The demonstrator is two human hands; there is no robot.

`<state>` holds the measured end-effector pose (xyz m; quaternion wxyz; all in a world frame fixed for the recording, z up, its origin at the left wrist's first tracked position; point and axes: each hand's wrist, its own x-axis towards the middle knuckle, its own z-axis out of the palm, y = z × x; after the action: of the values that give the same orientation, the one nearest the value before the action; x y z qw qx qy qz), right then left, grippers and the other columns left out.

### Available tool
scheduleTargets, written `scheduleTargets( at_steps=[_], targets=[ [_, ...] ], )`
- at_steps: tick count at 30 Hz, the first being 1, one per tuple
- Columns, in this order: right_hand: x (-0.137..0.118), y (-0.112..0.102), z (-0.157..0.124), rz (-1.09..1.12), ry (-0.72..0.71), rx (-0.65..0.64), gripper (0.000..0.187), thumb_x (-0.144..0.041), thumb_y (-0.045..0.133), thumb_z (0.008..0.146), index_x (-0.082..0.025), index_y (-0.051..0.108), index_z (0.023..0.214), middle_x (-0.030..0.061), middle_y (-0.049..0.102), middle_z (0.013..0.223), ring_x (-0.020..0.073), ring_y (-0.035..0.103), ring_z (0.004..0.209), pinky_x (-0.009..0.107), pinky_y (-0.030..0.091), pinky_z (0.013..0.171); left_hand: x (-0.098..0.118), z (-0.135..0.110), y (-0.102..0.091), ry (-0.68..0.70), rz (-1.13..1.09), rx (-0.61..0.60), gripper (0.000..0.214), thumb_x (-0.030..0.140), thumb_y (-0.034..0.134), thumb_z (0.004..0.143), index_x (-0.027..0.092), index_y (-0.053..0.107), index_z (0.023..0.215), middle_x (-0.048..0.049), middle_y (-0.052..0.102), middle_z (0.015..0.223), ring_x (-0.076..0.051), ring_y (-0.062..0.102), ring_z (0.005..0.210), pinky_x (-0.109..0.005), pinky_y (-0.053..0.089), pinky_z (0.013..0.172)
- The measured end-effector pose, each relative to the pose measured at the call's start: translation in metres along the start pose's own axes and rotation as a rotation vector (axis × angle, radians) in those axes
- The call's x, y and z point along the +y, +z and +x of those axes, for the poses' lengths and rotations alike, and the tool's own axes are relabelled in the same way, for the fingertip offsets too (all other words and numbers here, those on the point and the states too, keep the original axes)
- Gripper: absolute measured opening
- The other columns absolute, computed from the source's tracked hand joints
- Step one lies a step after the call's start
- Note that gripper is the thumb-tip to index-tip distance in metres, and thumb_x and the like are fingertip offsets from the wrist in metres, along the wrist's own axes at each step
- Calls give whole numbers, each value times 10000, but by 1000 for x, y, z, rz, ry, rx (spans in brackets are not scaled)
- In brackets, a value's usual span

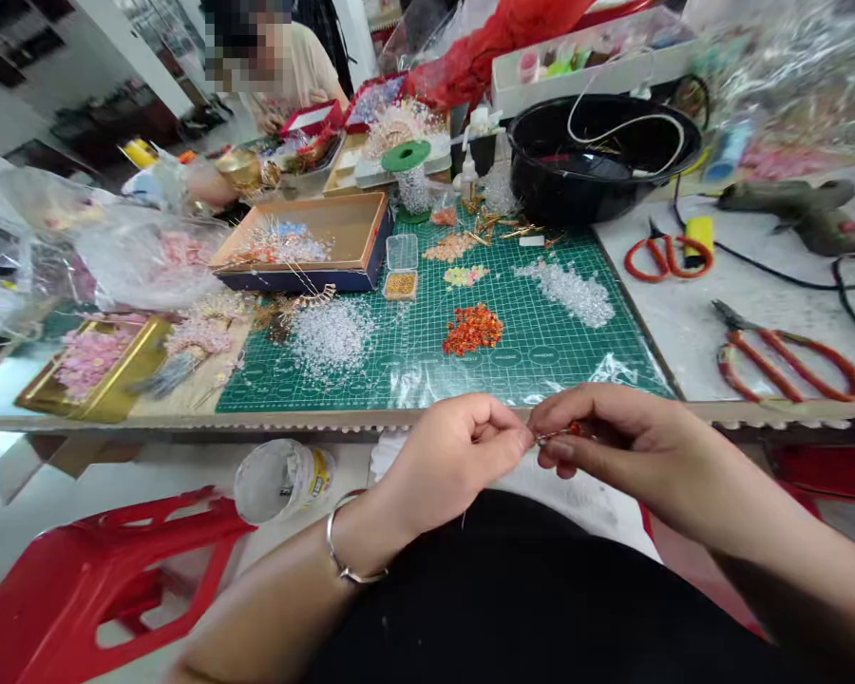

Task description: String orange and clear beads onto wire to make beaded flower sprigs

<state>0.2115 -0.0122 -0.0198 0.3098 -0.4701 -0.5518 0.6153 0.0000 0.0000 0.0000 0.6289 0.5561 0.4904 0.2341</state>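
Just off the near edge of the desk [691,332], above your lap, you have a thin wire [554,434] stretched between both hands. Your left hand [448,465] pinches one end between thumb and forefinger; your right hand [634,432] pinches it around an orange bead [576,428], the other fingers curled. This piece looks only part made, though how much is twisted is too small to tell.

Pliers [784,356] lie by the near right corner, out of use; a gold box [132,370] of pink flowers fills the near left one. On the mat [427,323], orange beads [473,329] lie loose near the middle, with clear beads [332,334] towards the left edge, so plenty of stock seems left. Behind them, wired sprays [292,242] lie in a shallow box [360,237]; you can likely count those as done. Towards the far right stands a black basin [541,185]; past the far edge sits a co-worker [306,66].
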Motion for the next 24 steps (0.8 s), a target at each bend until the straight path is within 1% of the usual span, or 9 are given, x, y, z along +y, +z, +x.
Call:
scheduleTargets(
  at_steps=[4,7,9,11,13,14,17,20,24],
  targets=[
    [3,-7,6,237,112,-124,226,-417,765,880,-221,738,987,25,770,801,164,728,750,267,593,702,-3,0,-1,-6,-25,-5,214,369,663,866,166,627,807,25,509,684,-105,408,636,-250,312,583],
    [2,-10,3,257,121,-92,301,-469,734,892,-243,729,1091,58,792,995,217,761,888,325,617,804,-5,4,1,-37,-156,2,212,351,726,807,160,638,789,26,521,681,-99,421,637,-249,320,601],
    [-2,-12,-1,195,68,34,351,-543,666,916,-265,732,1121,70,787,1093,261,755,986,375,615,863,-6,7,2,-60,-270,7,207,323,756,765,157,634,743,32,512,658,-91,419,622,-246,321,603],
    [-8,-14,-6,66,-26,282,356,-575,580,955,-284,750,1070,64,789,1100,286,742,1035,410,605,882,-7,9,3,-72,-346,13,203,301,767,741,158,627,706,43,485,626,-82,401,599,-244,313,594],
    [-13,-16,-11,-159,-163,507,326,-534,514,1003,-322,762,1023,31,791,1100,277,727,1055,416,587,889,-7,10,3,-67,-349,32,203,300,767,740,161,625,701,52,464,607,-75,368,573,-243,291,571],
    [-16,-17,-13,-289,-248,552,309,-497,490,1023,-346,759,1033,11,786,1119,266,718,1068,412,576,895,-7,9,4,-54,-315,38,200,306,764,749,162,630,715,56,458,601,-73,352,562,-243,278,557],
    [-18,-15,-16,-601,-507,354,239,-393,525,1018,-357,668,1206,6,744,1218,263,681,1140,413,549,943,-3,5,6,12,-117,40,185,326,719,820,168,638,769,77,399,557,-74,301,526,-244,231,513],
    [-13,-4,-13,-711,-648,114,314,-275,621,956,-271,520,1253,80,678,1271,274,632,1213,397,542,955,2,-1,9,81,11,49,197,342,667,881,172,626,791,91,335,530,-75,270,505,-247,209,489],
    [-4,9,-7,-640,-710,82,235,-109,602,939,-248,482,1085,63,634,1086,185,643,986,298,540,793,7,-5,9,63,-4,22,243,389,677,879,171,622,790,77,363,553,-82,300,531,-246,238,499]
  ],
)
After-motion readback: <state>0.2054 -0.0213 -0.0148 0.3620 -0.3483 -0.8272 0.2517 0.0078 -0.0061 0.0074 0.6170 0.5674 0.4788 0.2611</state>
